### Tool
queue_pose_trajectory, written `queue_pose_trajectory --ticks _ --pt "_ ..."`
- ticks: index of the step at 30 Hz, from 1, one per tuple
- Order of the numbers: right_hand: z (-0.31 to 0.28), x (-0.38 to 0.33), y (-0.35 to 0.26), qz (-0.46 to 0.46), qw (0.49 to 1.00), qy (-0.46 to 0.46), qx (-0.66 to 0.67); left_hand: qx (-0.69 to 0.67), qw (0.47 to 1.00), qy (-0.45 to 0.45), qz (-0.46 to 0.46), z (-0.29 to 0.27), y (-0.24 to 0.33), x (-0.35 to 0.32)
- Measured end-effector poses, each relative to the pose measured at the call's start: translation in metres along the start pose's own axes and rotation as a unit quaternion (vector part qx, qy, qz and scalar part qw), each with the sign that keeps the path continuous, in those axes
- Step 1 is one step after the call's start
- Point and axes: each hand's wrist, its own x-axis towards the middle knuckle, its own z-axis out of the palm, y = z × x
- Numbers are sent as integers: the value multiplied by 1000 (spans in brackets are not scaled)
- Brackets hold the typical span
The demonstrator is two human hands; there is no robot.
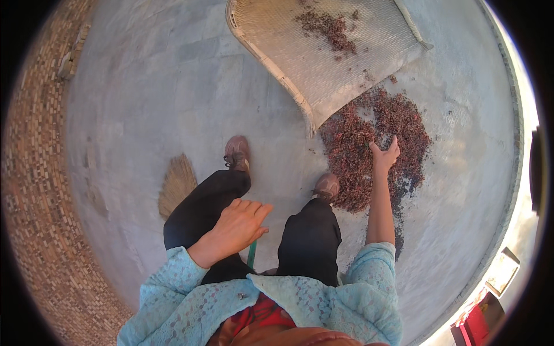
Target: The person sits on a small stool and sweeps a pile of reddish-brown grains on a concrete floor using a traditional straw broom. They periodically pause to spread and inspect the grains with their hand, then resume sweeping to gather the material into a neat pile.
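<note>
A heap of small dark red dried berries (pixel 350 153), which look like Sichuan peppercorns, lies on the ground to my right. My right hand (pixel 385 154) reaches over it with thumb and fingers apart; nothing shows between them. Beyond the heap is a large woven winnowing basket (pixel 340 86), its front edge meeting the berries. A smaller patch of berries (pixel 332 29) lies inside it. My left hand (pixel 238 225) hangs above my left thigh, holding nothing, its fingers loosely stretched and the thumb apart.
A straw broom head (pixel 176 185) lies on the concrete floor (pixel 144 104) left of my leg. Black grains (pixel 399 216) are scattered at the heap's near side. A brick strip (pixel 40 173) runs along the far left. My shoes (pixel 236 153) stand close to the heap and basket.
</note>
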Motion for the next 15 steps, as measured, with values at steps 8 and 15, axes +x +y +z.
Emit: queue_pose_trajectory --ticks 8,15 --pt "-8 -151 130 179 961 -155 -141 -8 999 -34 -34 5 -1 4" --pt "49 -136 121 115 992 -38 -20 15 1000 -13 -12 9 -3 9"
